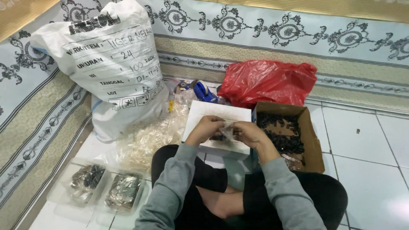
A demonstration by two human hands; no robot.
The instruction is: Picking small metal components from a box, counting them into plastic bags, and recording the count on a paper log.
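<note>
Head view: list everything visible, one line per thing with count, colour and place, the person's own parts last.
small clear bag: one, transparent, pinched between both hands over the white box
white box: one, white, on the floor in front of the person
cardboard box: one, brown, holding small dark pieces, right of the white box
red plastic bag: one, red, behind the cardboard box
large sack: one, white, against the wall at left
clear bags: a loose pile, transparent, beside the sack
clear trays: two, transparent, holding filled packets, lower left
tape dispenser: one, blue, behind the white box
tiled floor: white
left hand: on the small bag
right hand: on the small bag
</note>
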